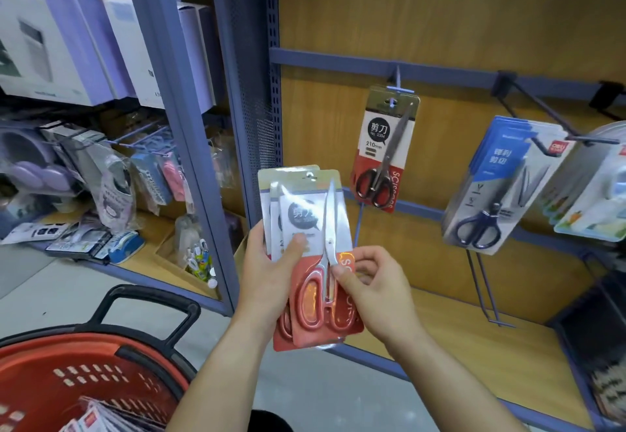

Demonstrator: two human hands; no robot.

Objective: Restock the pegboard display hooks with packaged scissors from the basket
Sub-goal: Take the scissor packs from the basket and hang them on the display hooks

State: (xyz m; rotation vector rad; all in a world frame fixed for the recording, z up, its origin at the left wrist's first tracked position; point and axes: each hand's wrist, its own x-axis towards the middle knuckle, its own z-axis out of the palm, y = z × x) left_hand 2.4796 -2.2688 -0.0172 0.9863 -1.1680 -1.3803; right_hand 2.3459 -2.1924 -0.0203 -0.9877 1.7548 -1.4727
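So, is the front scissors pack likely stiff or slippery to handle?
The front pack is likely slippery: its clear film shows glare. Probably fairly stiff, since it stands flat, unsupported, above the left hand. The steel blades suggest moderate weight.

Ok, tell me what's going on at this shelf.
A person stands at the display holding a stack of red-handled scissor packs in both hands. The left hand grips the stack's left edge, thumb on the front; the right hand pinches its right edge near the handles, perhaps to peel one pack off. One black-handled pack hangs on the hook above, blue packs hang further right, and the red basket at lower left holds more packs.
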